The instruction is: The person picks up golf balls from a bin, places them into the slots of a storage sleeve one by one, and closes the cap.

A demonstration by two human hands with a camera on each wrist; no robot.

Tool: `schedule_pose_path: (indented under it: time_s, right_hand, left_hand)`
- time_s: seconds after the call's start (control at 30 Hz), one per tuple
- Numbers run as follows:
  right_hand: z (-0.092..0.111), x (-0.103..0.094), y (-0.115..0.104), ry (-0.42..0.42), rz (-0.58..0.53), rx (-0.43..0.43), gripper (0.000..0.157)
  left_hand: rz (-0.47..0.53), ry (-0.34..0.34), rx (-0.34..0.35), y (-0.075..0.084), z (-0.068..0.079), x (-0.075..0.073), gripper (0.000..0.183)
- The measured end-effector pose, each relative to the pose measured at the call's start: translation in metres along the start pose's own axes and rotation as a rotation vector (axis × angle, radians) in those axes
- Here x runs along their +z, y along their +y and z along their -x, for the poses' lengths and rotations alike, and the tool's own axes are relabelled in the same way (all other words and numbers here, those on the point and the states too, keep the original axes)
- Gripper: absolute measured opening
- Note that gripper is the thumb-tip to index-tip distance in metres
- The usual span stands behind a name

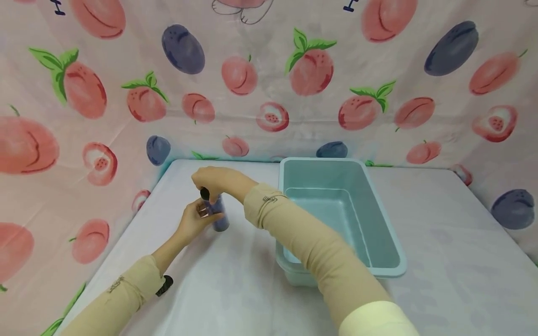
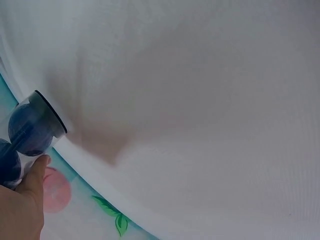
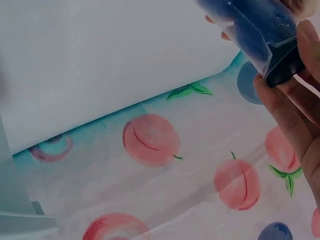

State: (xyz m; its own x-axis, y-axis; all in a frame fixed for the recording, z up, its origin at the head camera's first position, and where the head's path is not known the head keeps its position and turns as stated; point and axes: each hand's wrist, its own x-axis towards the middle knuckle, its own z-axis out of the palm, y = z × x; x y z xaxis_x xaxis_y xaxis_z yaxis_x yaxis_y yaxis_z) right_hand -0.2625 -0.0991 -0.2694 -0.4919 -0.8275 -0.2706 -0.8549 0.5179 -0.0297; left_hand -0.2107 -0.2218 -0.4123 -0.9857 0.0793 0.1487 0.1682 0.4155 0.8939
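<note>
A clear tube with dark blue balls inside stands nearly upright over the left part of the table. My left hand holds it around the side, thumb across the front. In the left wrist view, the balls show through the wall, and the dark-rimmed bottom end is near the white cloth. From above, my right hand grips the black cap at the top end. The right wrist view shows the fingers and thumb of that hand on either side of the cap.
A light blue-green plastic basin stands to the right, partly covered by my right forearm. White cloth covers the table. A fruit-print curtain hangs behind and along the sides. A black band sits at my left wrist.
</note>
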Motion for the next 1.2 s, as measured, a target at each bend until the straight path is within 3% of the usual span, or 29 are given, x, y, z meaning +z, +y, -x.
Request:
schedule_pose_path:
  time_s: [0.5, 0.73, 0.87, 1.03, 1.1, 1.2]
  right_hand:
    - [-0.003, 0.001, -0.006, -0.04, 0.062, 0.007, 0.044]
    - [0.001, 0.005, 0.004, 0.012, -0.049, 0.01, 0.035]
    - [0.0, 0.005, 0.01, -0.002, -0.064, 0.023, 0.043]
    - [0.008, -0.004, 0.015, -0.113, -0.06, 0.081, 0.07]
    - [0.014, -0.01, 0.018, -0.157, -0.071, 0.117, 0.076]
    - [0.022, -0.018, 0.022, -0.189, -0.058, 0.138, 0.07]
  left_hand:
    - [-0.015, -0.008, -0.025, -0.002, 0.0, 0.0, 0.047]
    - [-0.014, -0.024, -0.029, -0.001, 0.001, 0.0, 0.052]
    - [-0.011, -0.031, -0.032, 0.001, -0.001, 0.0, 0.054]
    - [-0.02, -0.062, -0.035, 0.009, -0.001, -0.006, 0.069]
    - [-0.027, -0.043, -0.023, 0.013, 0.002, -0.012, 0.077]
    - [-0.063, 0.064, 0.058, 0.021, 0.009, -0.022, 0.075]
